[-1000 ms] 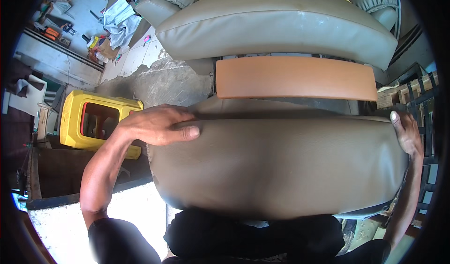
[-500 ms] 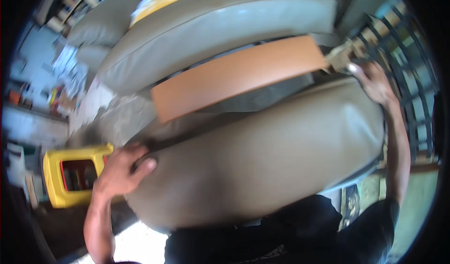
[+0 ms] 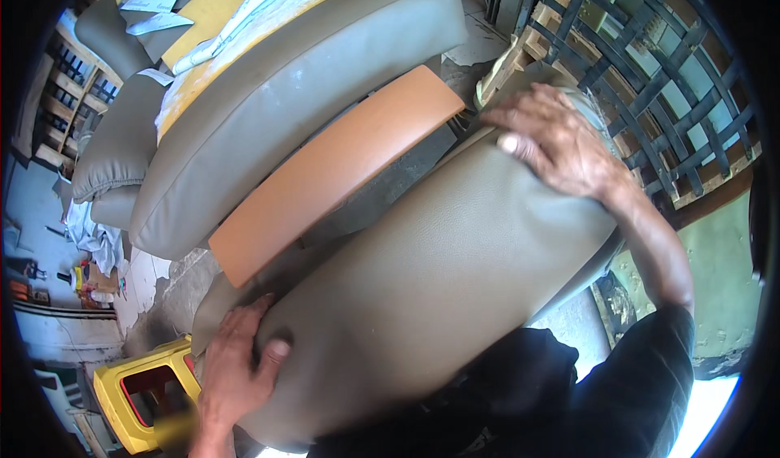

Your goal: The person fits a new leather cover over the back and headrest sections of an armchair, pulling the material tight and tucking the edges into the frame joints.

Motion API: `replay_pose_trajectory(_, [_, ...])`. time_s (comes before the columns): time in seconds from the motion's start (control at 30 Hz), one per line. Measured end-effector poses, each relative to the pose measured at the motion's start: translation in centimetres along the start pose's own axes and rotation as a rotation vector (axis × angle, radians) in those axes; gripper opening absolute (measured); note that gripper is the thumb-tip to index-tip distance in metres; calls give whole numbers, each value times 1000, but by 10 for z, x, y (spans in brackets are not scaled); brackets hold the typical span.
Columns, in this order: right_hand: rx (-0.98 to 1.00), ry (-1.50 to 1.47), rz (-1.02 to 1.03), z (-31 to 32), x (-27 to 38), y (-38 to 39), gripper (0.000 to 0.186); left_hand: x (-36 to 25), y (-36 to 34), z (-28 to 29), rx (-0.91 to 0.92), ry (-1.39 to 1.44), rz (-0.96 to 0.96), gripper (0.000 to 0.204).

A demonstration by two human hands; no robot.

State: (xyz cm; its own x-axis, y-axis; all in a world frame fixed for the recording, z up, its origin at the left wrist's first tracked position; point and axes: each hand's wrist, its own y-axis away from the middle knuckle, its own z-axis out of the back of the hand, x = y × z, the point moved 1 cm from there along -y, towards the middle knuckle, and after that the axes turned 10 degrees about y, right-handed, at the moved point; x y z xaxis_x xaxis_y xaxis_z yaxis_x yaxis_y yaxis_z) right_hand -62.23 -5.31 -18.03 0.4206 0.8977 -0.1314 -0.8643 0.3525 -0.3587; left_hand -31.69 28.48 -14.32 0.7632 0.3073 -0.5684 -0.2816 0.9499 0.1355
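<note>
A large taupe leather-covered sofa cushion (image 3: 439,238) lies slantwise in front of me, its near side against my black shirt. My left hand (image 3: 240,364) holds its lower left end, thumb on top and fingers bent over the far edge. At the upper right corner, my right hand (image 3: 561,145) grips the cover, its fingers reaching over the edge and its thumb pressed on the leather. Just beyond the cushion runs an orange-brown flat panel (image 3: 337,173), touched by neither hand. The cushion's underside is hidden.
A big taupe sofa section (image 3: 301,92) with yellow foam (image 3: 199,31) stands behind the panel. To the right leans a wooden frame with black webbing (image 3: 650,92). A yellow plastic stool-like item (image 3: 146,393) is at lower left. Cloths and clutter lie far left.
My view has turned, so the cushion and panel slant more steeply. My right hand has come further over the cushion's corner; the left hand stays at its end.
</note>
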Motion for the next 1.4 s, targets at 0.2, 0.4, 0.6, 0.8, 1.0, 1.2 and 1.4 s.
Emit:
replay_pose_trajectory(0.2, [-6, 44, -211, 4, -43, -13, 51, 44, -11, 14, -45, 203, 305, 56])
replay_pose_trajectory(0.4, [663, -217, -594, 25, -64, -36, 70, 49, -15, 13, 30, 144, 366, 43])
replay_pose_trajectory(0.6, [165, -361, -682, 12, -133, -16, 71, 99, 6, 38, -208, 50, 308, 28])
replay_pose_trajectory(0.8, [415, -368, -941, 3, -145, 0, 67, 181, 44, 46, -297, 419, 669, 42])
replay_pose_trajectory(1.0, [325, -449, -763, -20, -164, -7, 43, 170, 44, 37, -313, 842, 571, 36])
replay_pose_trajectory(1.2, [207, -738, -918, -23, -147, 1, 39, 172, 54, 35, -511, 890, 450, 32])
replay_pose_trajectory(1.4, [292, -843, -599, -33, -171, -3, 42, 178, 62, 33, -474, 929, 558, 29])
